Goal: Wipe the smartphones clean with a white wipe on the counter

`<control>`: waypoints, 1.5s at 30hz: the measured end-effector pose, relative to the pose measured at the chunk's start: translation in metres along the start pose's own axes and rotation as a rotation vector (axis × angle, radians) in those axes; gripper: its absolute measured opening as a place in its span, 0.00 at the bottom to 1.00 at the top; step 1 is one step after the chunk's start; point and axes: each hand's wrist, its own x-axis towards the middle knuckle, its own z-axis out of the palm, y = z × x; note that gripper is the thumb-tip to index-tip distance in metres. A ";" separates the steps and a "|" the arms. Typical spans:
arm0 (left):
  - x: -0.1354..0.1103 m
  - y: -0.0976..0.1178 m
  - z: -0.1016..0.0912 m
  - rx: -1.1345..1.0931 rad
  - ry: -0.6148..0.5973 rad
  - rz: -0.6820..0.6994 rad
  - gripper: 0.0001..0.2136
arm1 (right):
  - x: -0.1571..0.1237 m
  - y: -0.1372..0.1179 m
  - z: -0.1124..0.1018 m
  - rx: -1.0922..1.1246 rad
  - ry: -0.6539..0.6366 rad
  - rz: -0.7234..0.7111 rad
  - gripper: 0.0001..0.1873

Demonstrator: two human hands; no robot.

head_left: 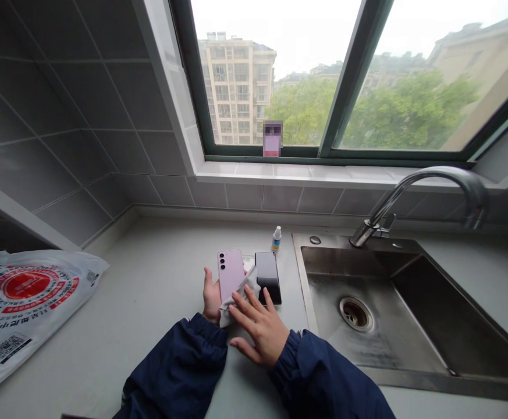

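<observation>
1. The left hand (212, 299) grips a pink phone (231, 269) from its lower left side, the thumb standing up beside the edge; the rest of that grip is hidden behind the phone.
2. The phone is above the bench (157, 285), left of the sink (299, 273), with its back and three camera lenses facing up.
3. A pale cloth (226, 315) lies across the phone's lower right part.
4. The right hand (262, 331) rests over the cloth, palm down — its grip is open, fingers extended and spread, thumb held apart.
5. Just right of the phone is a glossy black rectangular object (267, 273), its lower end near the right fingertips. A whitish item between the two is mostly hidden.
6. A small bottle (276, 239) with a white top stands upright behind the black object.
7. A curved metal faucet (419, 174) rises behind the sink; a printed plastic bag (31, 314) lies at far left — well apart from both hands.
</observation>
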 end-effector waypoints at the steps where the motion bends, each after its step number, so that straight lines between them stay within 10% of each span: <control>1: 0.001 0.001 -0.002 0.009 0.024 0.007 0.42 | 0.000 -0.001 -0.001 0.014 -0.003 -0.012 0.31; 18: 0.002 -0.008 0.002 -0.023 -0.033 -0.047 0.38 | 0.002 -0.001 0.004 0.007 0.001 0.007 0.32; 45: -0.001 -0.017 0.022 -0.003 0.142 -0.026 0.25 | 0.003 0.015 0.016 0.080 0.435 0.080 0.16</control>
